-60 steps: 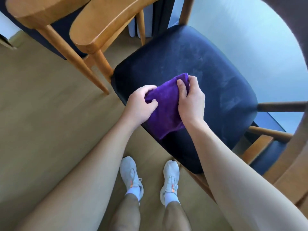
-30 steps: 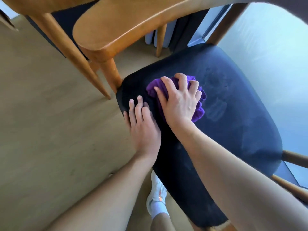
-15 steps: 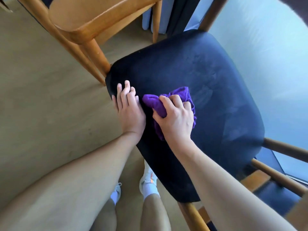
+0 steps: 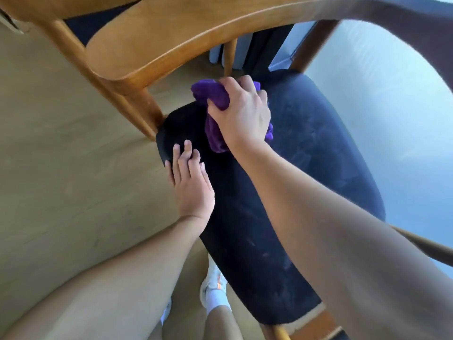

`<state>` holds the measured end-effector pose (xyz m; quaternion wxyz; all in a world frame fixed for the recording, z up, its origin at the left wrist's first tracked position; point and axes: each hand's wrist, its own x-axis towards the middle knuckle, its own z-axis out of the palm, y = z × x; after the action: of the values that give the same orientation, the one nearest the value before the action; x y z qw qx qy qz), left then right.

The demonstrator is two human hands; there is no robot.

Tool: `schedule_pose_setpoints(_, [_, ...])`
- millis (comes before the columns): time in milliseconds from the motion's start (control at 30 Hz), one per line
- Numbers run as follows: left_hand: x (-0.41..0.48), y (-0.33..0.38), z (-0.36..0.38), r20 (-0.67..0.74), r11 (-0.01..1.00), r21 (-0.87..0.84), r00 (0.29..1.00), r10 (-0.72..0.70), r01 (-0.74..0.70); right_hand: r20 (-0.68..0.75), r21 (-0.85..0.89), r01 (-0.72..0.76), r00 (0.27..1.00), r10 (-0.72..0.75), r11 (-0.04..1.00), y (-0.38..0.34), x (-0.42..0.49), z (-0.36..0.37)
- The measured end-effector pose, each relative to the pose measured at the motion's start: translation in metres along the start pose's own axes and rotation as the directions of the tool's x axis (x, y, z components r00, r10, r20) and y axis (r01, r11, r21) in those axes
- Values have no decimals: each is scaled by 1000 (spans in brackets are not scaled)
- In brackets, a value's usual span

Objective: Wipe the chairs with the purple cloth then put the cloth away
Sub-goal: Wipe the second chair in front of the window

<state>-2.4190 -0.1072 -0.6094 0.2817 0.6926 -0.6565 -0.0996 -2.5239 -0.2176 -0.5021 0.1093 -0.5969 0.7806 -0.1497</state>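
A chair with a dark navy padded seat (image 4: 318, 155) and a curved wooden backrest (image 4: 159, 42) fills the middle of the view. My right hand (image 4: 242, 114) grips a bunched purple cloth (image 4: 210, 94) and presses it on the far left part of the seat, close under the backrest. My left hand (image 4: 190, 182) lies flat with straight fingers on the seat's left edge, just nearer to me than the cloth.
Light wooden floor (image 4: 61, 180) lies to the left. A second chair's wooden frame (image 4: 56, 28) stands at the upper left. A wooden rail (image 4: 429, 244) of the chair runs at the right. My feet in white shoes (image 4: 213, 288) stand below the seat's front edge.
My right hand has pushed the cloth away from me, toward the backrest end of the seat. My left hand has stayed flat on the seat's left edge.
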Motion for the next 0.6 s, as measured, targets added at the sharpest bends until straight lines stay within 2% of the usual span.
schedule_pose_setpoints(67, [0,1,2,-1,1000,-4,1000,-6,6,69,-32,10,998,-8,999,0,0,16])
schedule_pose_setpoints(200, [0,0,3,-2,1000,13,1000,1,-1,25,-63,8,1000,-6,998,7,-8,28])
schedule_pose_setpoints(433, [0,-1,3,-10,999,36,1000,21,-21,78,-23,-26,997,28,999,13,-29,18])
schedule_pose_setpoints(600, [2,1,-5,118,1000,-21,993,-15,18,45,-8,-108,993,108,994,36,-99,11])
